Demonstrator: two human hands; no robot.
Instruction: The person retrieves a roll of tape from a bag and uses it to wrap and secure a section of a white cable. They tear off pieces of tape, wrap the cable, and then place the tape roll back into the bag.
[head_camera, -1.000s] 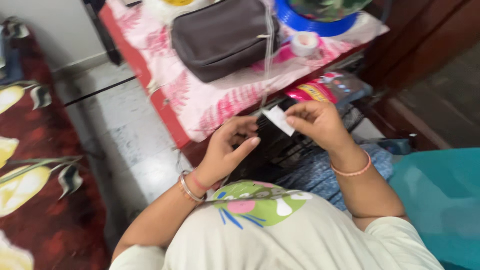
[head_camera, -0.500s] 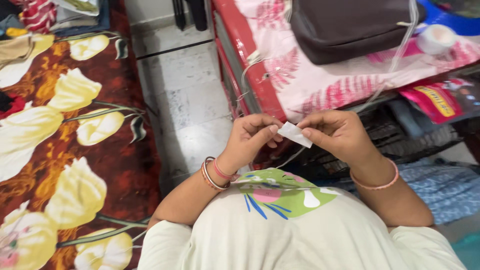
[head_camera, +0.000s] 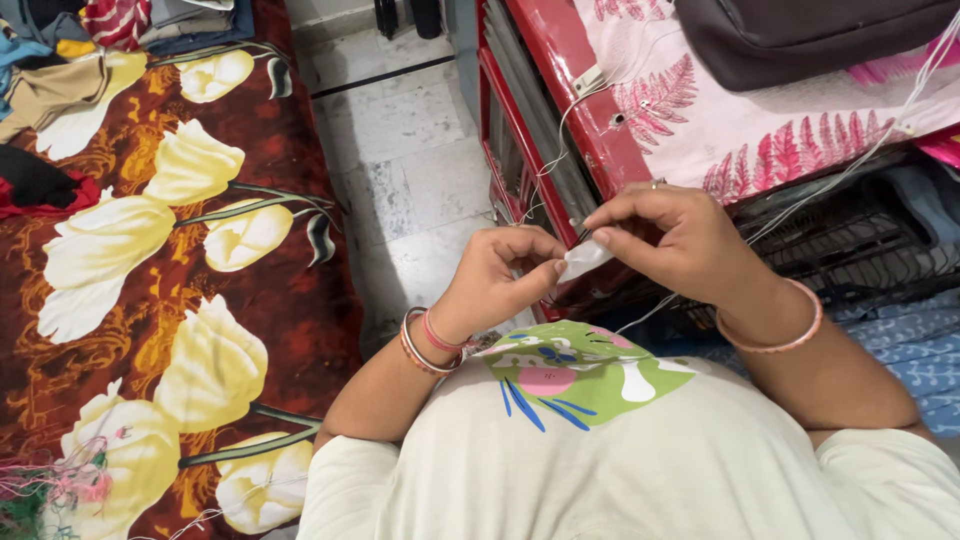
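1. White scrap (head_camera: 583, 260), a small folded bit of pale cloth or paper, sits pinched between both hands just in front of the red table edge (head_camera: 560, 75), above the person's lap.
2. Left hand (head_camera: 500, 275): thumb and forefinger are closed on the scrap's left end; bangles sit at the wrist.
3. Right hand (head_camera: 675, 240): fingertips are pressed together on the scrap's upper right edge, in a fine pinch (whether a needle sits in that pinch cannot be told).
4. White thread (head_camera: 860, 160) runs from the upper right across the pink fern-print cloth (head_camera: 760, 130) toward the hands; a further strand passes below the right hand toward the lap. Its join to the scrap is hidden by the fingers.
5. Progress, as judged: the scrap is gripped and thread is at hand, so the piece appears mid-work. No finished seam or knot is visible, and how much remains cannot be read.
6. Surroundings: dark bag (head_camera: 800, 40) rests on the table; floral bedspread (head_camera: 150, 280) lies to the left across the tiled floor (head_camera: 410, 150).
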